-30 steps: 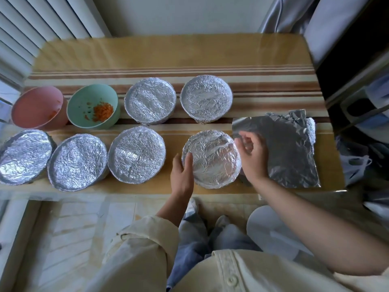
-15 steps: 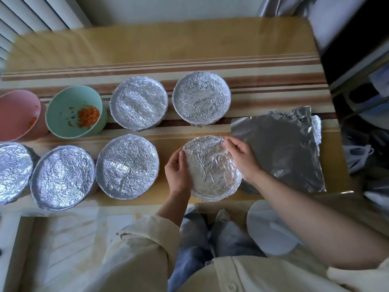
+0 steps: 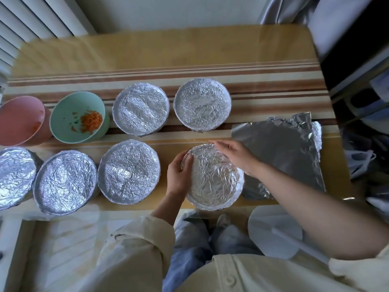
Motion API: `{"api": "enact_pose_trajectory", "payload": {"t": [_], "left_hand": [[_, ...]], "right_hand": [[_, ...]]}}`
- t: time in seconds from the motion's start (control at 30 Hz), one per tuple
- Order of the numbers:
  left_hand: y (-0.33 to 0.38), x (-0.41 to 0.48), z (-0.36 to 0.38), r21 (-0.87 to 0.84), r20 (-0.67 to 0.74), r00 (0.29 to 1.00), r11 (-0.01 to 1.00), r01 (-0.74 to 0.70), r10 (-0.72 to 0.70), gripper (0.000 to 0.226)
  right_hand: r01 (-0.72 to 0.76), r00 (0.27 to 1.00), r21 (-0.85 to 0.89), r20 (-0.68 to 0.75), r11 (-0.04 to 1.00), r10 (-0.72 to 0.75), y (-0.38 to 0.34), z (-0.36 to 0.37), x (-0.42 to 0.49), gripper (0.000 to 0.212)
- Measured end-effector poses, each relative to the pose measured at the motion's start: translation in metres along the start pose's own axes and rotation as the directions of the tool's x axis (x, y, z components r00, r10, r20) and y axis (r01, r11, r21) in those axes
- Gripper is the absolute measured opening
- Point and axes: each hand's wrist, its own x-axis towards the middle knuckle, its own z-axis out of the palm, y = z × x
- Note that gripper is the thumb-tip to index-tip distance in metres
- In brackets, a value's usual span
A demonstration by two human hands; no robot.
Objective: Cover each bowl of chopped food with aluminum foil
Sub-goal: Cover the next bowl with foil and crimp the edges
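Note:
A foil-covered bowl [image 3: 213, 178] sits at the table's near edge. My left hand [image 3: 179, 175] grips its left rim, fingers curled over the foil. My right hand [image 3: 235, 154] lies with straight fingers across the bowl's far right rim. Several other foil-covered bowls stand around it: two behind [image 3: 140, 111] [image 3: 202, 107] and three to the left [image 3: 128, 172] [image 3: 65, 182] [image 3: 14, 175]. A green bowl [image 3: 69, 114] with chopped orange food and a pink bowl [image 3: 19, 121] stand uncovered at the far left. Loose foil sheets [image 3: 284, 152] lie to the right.
The striped table [image 3: 168, 57] has bare surface behind the bowls. A white round stool [image 3: 273, 230] stands below the table edge at the right. Dark shelving and bags crowd the right side. A white radiator is at the top left.
My right hand slid from the bowl's right side up along its far rim, fingers straightening. My left hand stays on the left rim. The camera view shifted slightly.

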Motion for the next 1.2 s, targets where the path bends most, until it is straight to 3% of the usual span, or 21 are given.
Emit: {"api": "enact_pose_trajectory", "payload": {"t": [0.2,0.33,0.47,0.7,1.03,1.2], "left_hand": [[-0.008,0.005,-0.001,0.108,-0.008,1.000,0.994,-0.007,0.008,0.054],[-0.009,0.005,0.000,0.111,-0.011,0.999,0.993,-0.033,0.035,0.052],[-0.008,0.005,-0.002,0.125,0.013,1.000,0.992,-0.022,0.020,0.052],[-0.004,0.006,-0.002,0.162,0.025,1.000,0.987,0.014,-0.018,0.029],[-0.001,0.005,0.002,0.274,-0.035,0.998,0.961,-0.032,0.043,0.032],[-0.003,0.003,0.001,0.250,-0.079,0.996,0.968,-0.020,0.041,0.032]], "right_hand": [[0.030,0.995,0.000,-0.099,1.000,-0.030,0.005,0.007,0.000,0.033],[0.045,0.992,-0.017,-0.119,0.999,-0.047,0.002,0.008,0.000,0.032],[0.033,0.999,-0.057,-0.019,0.998,-0.035,-0.001,-0.002,-0.003,0.032],[0.159,0.986,-0.174,0.068,0.972,-0.149,-0.014,0.002,0.018,0.025],[0.152,0.988,-0.159,-0.011,0.976,-0.156,-0.006,0.010,0.026,0.020],[0.163,0.986,-0.231,0.013,0.959,-0.165,-0.016,0.000,0.011,0.033]]}}
